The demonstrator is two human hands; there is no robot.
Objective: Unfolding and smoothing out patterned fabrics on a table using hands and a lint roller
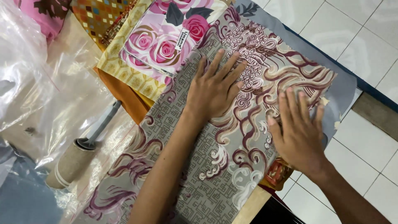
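Observation:
A grey cloth [224, 166] with maroon and white swirl patterns lies spread over a pile of fabrics. My left hand [214, 89] rests flat on its upper middle, fingers spread and pointing away from me. My right hand [297, 130] presses flat on the cloth near its right edge, fingers together. Neither hand holds anything.
A packaged pink rose-print fabric [166, 37] lies above the cloth on yellow patterned fabric [124, 68]. A lint roller [78, 155] with a grey handle sits at left on clear plastic sheeting [33, 79]. White floor tiles [356, 37] show at right. A blue-grey cloth [344, 89] lies underneath.

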